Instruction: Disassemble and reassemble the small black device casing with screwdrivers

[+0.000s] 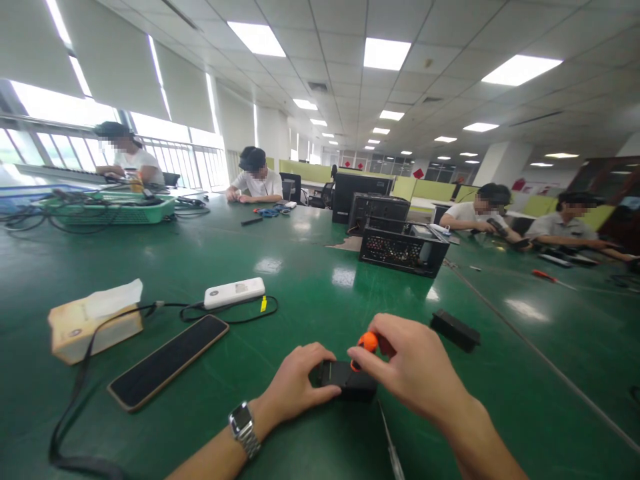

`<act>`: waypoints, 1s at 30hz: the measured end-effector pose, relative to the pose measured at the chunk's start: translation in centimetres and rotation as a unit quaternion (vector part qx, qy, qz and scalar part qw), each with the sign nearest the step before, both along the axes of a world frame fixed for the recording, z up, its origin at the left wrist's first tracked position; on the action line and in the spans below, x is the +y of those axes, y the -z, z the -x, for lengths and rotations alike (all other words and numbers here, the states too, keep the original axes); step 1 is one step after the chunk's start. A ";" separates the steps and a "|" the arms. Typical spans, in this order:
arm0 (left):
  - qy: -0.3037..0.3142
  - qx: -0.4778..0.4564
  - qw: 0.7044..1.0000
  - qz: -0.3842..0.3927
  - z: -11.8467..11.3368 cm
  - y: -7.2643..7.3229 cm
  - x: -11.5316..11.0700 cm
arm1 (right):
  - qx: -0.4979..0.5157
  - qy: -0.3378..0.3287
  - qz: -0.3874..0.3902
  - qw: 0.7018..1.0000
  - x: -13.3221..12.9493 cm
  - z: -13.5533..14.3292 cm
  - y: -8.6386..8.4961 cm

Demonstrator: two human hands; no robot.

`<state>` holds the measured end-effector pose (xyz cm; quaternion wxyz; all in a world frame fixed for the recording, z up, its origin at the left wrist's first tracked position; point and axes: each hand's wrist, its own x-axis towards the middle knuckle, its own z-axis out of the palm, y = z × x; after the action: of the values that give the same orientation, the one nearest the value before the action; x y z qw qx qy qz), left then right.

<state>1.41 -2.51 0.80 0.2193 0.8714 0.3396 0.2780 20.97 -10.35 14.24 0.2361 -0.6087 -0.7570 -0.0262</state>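
Note:
A small black box-like part [357, 385] lies on the green table in front of me. My left hand [297, 377], with a watch on its wrist, is closed on the box's left end, thumb on the near side and fingers behind. Above the box, my right hand [413, 360] pinches the orange handle of a short screwdriver [369, 341]; its tip is hidden. Just to the right of the box lies a slim pointed tool [393, 447], reaching towards me. Beyond my right hand rests a similar black part [455, 330].
To the left are a phone [169, 360], a tissue box [97, 327], and a white power strip [235, 292] with a black cable. Black computer cases [405, 247] stand farther back. A green basket [115, 210] holds cables. Several people sit around the table's far sides.

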 end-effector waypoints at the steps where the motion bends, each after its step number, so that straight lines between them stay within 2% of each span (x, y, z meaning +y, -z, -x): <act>1: 0.001 -0.002 1.000 0.001 0.0 0.0 0.0 | 0.012 -0.026 0.012 1.000 -0.2 0.2 0.0; 4: 0.004 -0.005 1.000 0.006 0.0 -0.1 0.0 | 0.039 -0.100 0.059 0.992 -1.0 0.4 -0.6; 6: 0.003 -0.005 1.000 0.011 0.0 -0.1 0.0 | 0.051 -0.122 0.075 0.988 -1.2 -0.2 -1.2; 9: -0.001 -0.004 1.000 0.016 0.0 -0.1 0.0 | 0.088 -0.075 0.052 0.992 -0.5 -2.4 -1.6; 11: -0.002 -0.003 1.000 0.015 0.0 -0.1 0.1 | 0.116 -0.011 0.025 0.993 0.5 -4.3 -0.8; 13: -0.007 -0.001 1.000 0.011 0.2 -0.3 0.3 | 0.116 0.044 0.021 0.992 1.4 -6.1 1.2; 15: -0.016 -0.001 1.000 0.005 0.3 -0.4 0.5 | 0.087 0.081 0.055 0.991 1.9 -7.2 4.3; 19: -0.014 -0.012 1.000 0.002 0.5 -0.6 0.5 | 0.041 0.141 0.115 0.982 1.5 -7.2 10.8; 21: 0.000 -0.017 1.000 0.001 0.4 -0.6 0.5 | 0.023 0.146 0.133 0.980 1.1 -6.8 12.6; 23: 0.012 -0.017 1.000 0.000 0.2 -0.5 0.4 | 0.009 0.145 0.139 0.980 0.8 -6.4 12.8; 27: -0.007 -0.026 1.000 0.001 0.4 -0.4 0.8 | -0.002 0.159 0.138 0.978 -0.3 -5.7 11.2; 30: -0.059 -0.056 0.997 0.005 1.0 -0.4 1.7 | -0.006 0.096 0.240 0.966 -1.5 -4.8 11.0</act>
<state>0.36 -0.83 1.18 0.2256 0.8314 0.3794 0.3375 25.74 -11.90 3.25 0.0754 -0.7171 -0.6806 0.1302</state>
